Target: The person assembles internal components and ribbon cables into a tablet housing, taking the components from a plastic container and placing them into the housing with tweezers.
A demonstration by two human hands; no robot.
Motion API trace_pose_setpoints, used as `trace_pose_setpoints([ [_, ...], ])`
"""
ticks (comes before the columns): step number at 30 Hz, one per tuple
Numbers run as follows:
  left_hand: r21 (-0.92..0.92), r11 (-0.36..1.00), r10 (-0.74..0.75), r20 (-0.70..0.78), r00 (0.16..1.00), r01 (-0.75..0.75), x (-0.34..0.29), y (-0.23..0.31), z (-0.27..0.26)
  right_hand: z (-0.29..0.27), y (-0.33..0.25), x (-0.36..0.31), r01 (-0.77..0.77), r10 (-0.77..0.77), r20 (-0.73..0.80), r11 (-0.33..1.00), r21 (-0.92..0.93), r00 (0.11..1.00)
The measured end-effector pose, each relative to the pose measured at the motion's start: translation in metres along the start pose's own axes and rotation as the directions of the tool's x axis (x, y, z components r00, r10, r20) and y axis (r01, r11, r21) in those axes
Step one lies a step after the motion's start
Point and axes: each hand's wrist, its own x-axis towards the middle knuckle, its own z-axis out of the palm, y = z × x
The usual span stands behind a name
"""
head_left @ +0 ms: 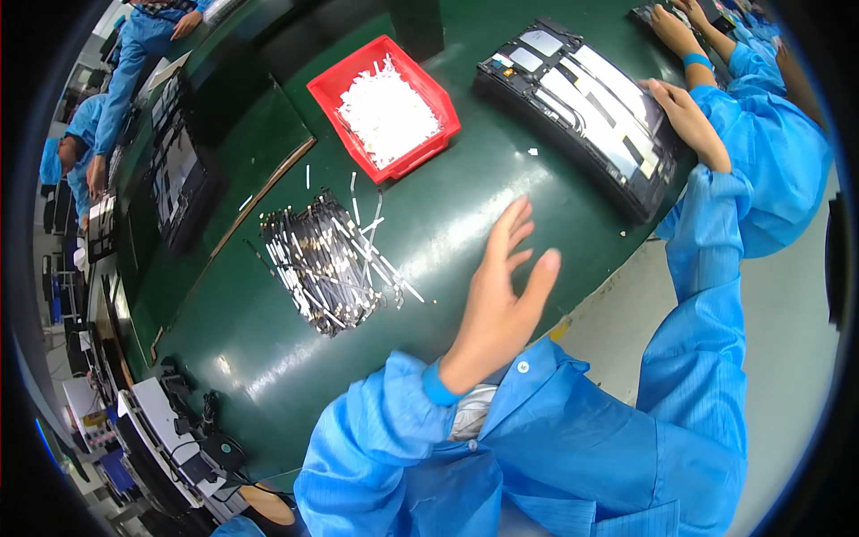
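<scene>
Left hand [506, 300] open over green table [497, 161] at centre, right hand [689, 123] touching black device stack [595, 112] at upper right, its grip unclear, red bin [428, 156] of white scraps [383, 112] at upper centre, thin cables [318, 268] piled left of centre

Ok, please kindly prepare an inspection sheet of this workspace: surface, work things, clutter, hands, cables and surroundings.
Surface: green tabletop, shiny with reflections.
Work things: black-framed unit; heap of thin black-and-white strips; red bin holding white pieces.
Clutter: small white scrap on the tabletop.
Hands: left hand open, nothing seen in it; right hand touching the unit's edge.
Cables: black cord at lower left.
Surroundings: co-worker at upper right, people in blue at upper left.
</scene>
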Motion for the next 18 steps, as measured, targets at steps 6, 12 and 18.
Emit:
trace_pose_setpoints([
  [6,0.586,0.78,0.302,-0.046,0.952,-0.219,0.036,-0.009,0.029,0.005,-0.028,-0.07,-0.274,0.26,0.117,0.953,0.128,0.958],
  [12,0.012,0.997,0.077,-0.118,0.99,-0.076,0.056,-0.032,0.043,0.065,-0.043,-0.093,-0.065,0.194,-0.186,0.839,0.541,0.963],
  [18,0.121,0.966,0.245,-0.136,0.96,-0.229,0.028,-0.013,0.054,0.07,-0.069,-0.14,-0.035,0.277,-0.271,0.756,0.653,0.922],
])
